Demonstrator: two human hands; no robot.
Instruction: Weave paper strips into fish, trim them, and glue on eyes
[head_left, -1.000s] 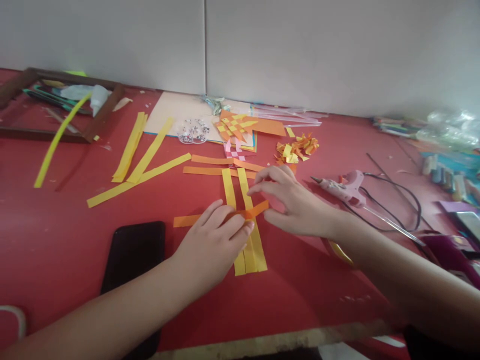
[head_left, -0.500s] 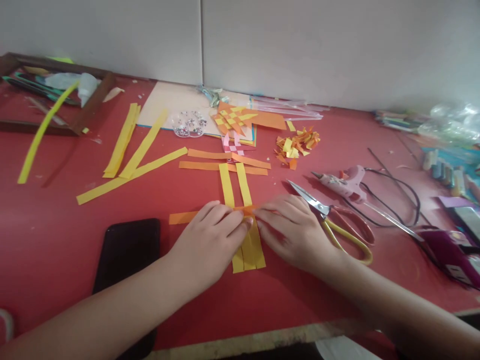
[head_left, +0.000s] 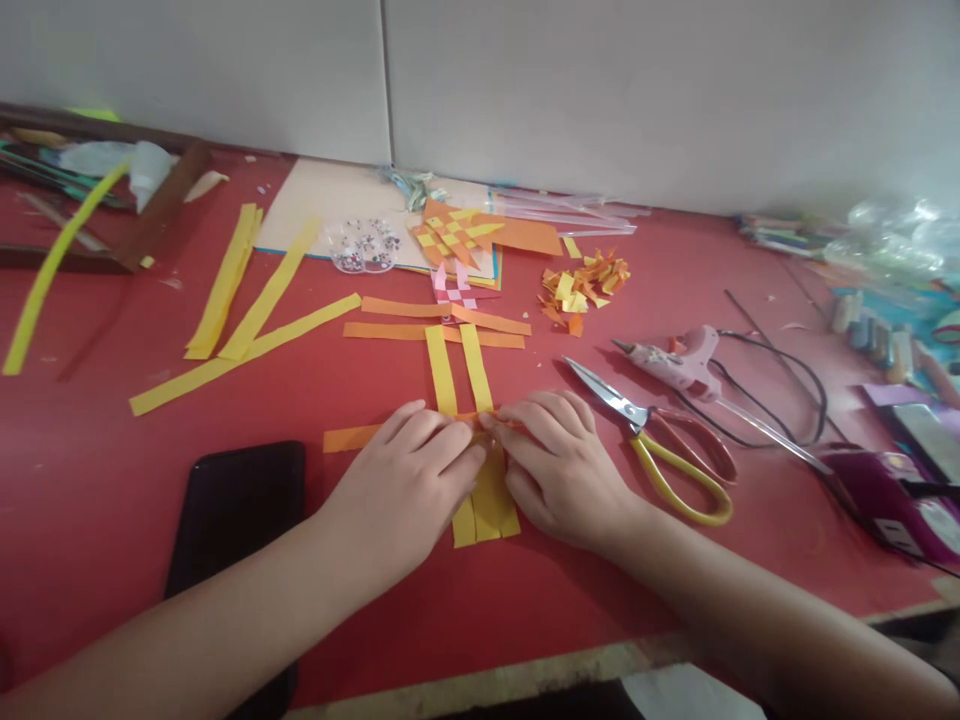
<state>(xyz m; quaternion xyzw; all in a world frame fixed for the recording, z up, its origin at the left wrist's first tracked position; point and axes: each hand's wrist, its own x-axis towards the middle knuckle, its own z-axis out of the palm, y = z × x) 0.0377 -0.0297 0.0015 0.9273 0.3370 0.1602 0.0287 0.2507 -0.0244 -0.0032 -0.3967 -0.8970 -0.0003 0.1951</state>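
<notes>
Three yellow paper strips (head_left: 491, 505) lie side by side on the red table, pointing away from me. An orange paper strip (head_left: 349, 438) crosses them, its left end sticking out past my left hand (head_left: 420, 470). The fingers of that hand are bent and pressed together on the strip at the crossing. From the other side, my right hand (head_left: 566, 470) pinches the same strip, fingertips nearly touching the left ones. Two yellow strips show beyond my fingers; the middle one's far part is not visible. Just past their far ends are two loose orange strips (head_left: 397, 331).
To the right lie scissors (head_left: 637, 415) and a pink glue gun (head_left: 690, 370) with its cord. A black phone (head_left: 236, 510) sits under my left forearm. Farther off are spare yellow strips (head_left: 225, 285), paper scraps (head_left: 585, 285), a bead container (head_left: 365, 245) and a woven paper fish (head_left: 454, 235).
The view has shifted slightly, so the table appears farther left. My right fingertips have moved closer to my left ones on the orange strip. The strips stay in the same arrangement.
</notes>
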